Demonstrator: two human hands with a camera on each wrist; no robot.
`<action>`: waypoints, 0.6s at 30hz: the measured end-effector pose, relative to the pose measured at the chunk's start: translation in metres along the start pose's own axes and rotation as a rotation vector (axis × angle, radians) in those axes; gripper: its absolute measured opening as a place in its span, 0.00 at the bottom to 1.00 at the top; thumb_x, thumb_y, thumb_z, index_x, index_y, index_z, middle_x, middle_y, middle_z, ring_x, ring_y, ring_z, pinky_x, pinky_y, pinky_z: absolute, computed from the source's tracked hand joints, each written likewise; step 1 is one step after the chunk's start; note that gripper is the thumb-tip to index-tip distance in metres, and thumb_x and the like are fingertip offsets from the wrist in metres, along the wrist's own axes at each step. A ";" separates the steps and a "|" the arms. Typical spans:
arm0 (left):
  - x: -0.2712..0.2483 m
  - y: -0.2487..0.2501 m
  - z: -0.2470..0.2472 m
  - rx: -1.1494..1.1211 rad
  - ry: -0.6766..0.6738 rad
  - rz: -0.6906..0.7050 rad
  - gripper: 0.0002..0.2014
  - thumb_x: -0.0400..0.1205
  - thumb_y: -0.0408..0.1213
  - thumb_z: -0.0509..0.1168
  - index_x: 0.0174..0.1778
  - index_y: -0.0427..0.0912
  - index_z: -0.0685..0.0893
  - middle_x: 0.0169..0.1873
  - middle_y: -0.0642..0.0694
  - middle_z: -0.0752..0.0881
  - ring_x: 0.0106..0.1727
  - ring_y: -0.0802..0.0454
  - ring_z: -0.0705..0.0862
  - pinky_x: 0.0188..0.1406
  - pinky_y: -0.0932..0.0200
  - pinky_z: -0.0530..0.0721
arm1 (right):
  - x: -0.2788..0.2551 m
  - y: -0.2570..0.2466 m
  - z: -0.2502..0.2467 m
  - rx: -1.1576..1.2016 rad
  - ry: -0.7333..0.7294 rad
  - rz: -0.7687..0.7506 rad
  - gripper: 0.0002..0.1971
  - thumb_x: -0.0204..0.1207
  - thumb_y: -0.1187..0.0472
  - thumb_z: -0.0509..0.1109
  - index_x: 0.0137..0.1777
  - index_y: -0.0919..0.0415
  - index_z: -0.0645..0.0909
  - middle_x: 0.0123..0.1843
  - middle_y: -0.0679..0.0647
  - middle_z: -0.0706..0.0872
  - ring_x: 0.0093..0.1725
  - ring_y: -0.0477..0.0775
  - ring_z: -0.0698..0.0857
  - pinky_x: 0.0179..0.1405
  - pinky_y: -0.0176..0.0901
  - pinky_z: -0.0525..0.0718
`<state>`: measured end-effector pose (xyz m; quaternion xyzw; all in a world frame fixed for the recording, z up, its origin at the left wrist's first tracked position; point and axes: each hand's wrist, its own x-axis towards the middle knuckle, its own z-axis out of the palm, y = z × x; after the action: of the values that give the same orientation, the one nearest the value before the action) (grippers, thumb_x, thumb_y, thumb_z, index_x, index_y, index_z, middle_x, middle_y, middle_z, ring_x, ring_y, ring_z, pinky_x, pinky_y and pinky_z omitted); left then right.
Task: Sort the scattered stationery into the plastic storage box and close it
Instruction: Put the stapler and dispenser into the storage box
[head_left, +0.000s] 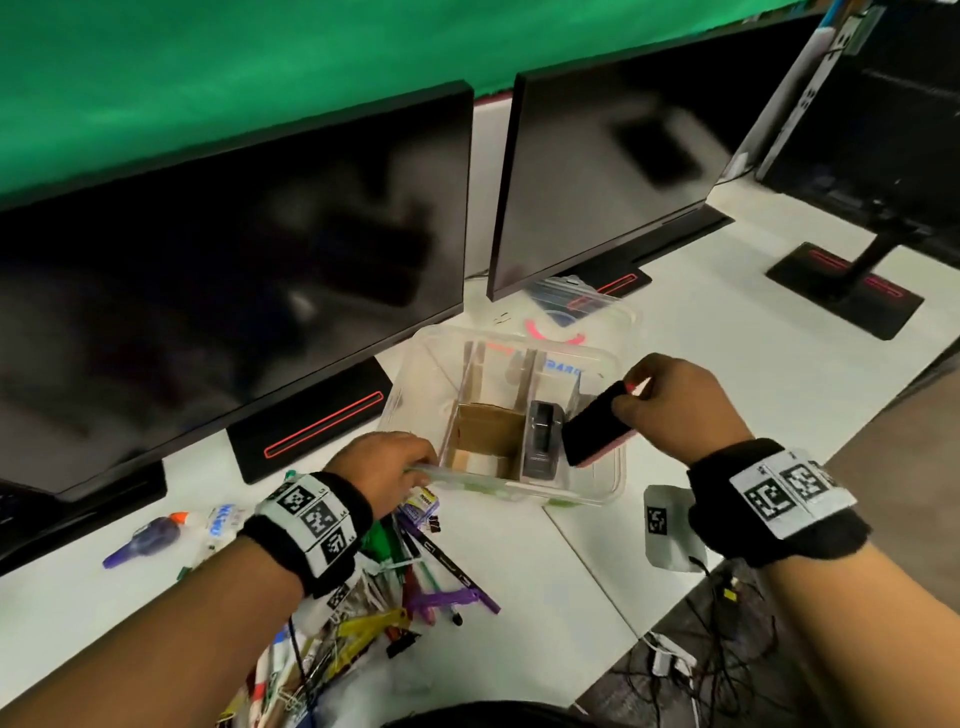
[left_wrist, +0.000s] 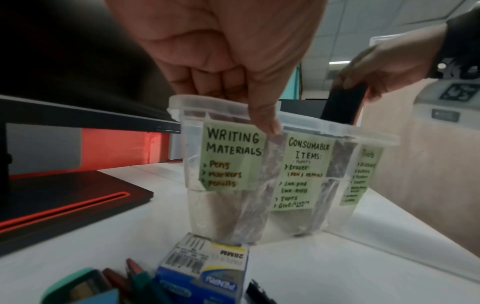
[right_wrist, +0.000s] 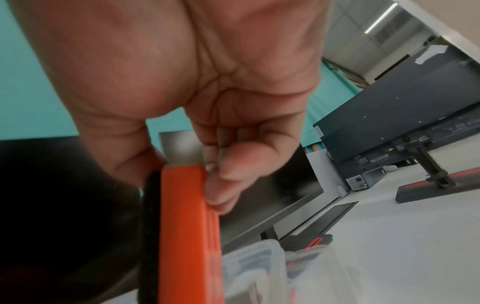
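The clear plastic storage box (head_left: 571, 500) stands open on the white desk, split by cardboard dividers; green labels show on its front wall (left_wrist: 363, 134). My left hand (head_left: 395, 462) grips the near-left rim, fingers curled inside and thumb outside (left_wrist: 262, 115). My right hand (head_left: 675, 410) pinches a board eraser (head_left: 592, 431) with black felt and an orange-red back (right_wrist: 187, 226), tilted over the right compartment. A dark grey tool (head_left: 543, 441) lies in the box beside it. Scattered pens, clips and markers (head_left: 415, 582) lie in front of the box.
A clear lid (head_left: 587, 306) lies behind the box under the right monitor. A glue bottle (head_left: 150, 535) and a paper-clip carton (left_wrist: 205, 269) sit near my left hand. Monitor stands (head_left: 311, 426) line the back. A white tagged device (head_left: 665, 525) sits by the desk's right edge.
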<state>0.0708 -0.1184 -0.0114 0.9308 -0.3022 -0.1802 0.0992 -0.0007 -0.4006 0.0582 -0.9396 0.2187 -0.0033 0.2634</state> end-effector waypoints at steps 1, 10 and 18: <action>0.001 0.000 0.001 -0.005 0.007 -0.003 0.10 0.81 0.43 0.63 0.58 0.49 0.83 0.56 0.52 0.86 0.59 0.50 0.81 0.61 0.57 0.77 | 0.001 0.000 0.005 -0.055 -0.025 0.001 0.11 0.70 0.58 0.71 0.51 0.61 0.82 0.43 0.59 0.86 0.43 0.60 0.83 0.38 0.39 0.73; 0.000 0.003 0.003 -0.079 0.091 -0.031 0.09 0.80 0.42 0.66 0.54 0.49 0.86 0.51 0.53 0.87 0.55 0.53 0.80 0.49 0.66 0.70 | 0.023 -0.001 0.057 -0.288 -0.206 -0.074 0.12 0.77 0.59 0.66 0.54 0.69 0.78 0.54 0.65 0.86 0.54 0.64 0.84 0.44 0.44 0.77; 0.002 0.004 0.004 -0.132 0.106 -0.065 0.07 0.79 0.40 0.68 0.51 0.48 0.87 0.51 0.52 0.87 0.52 0.53 0.81 0.47 0.68 0.69 | 0.029 0.001 0.063 -0.327 -0.164 -0.085 0.16 0.78 0.54 0.66 0.58 0.65 0.75 0.55 0.64 0.85 0.54 0.65 0.84 0.46 0.48 0.80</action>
<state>0.0685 -0.1229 -0.0144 0.9398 -0.2535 -0.1533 0.1703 0.0330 -0.3823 -0.0003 -0.9754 0.1542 0.0977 0.1239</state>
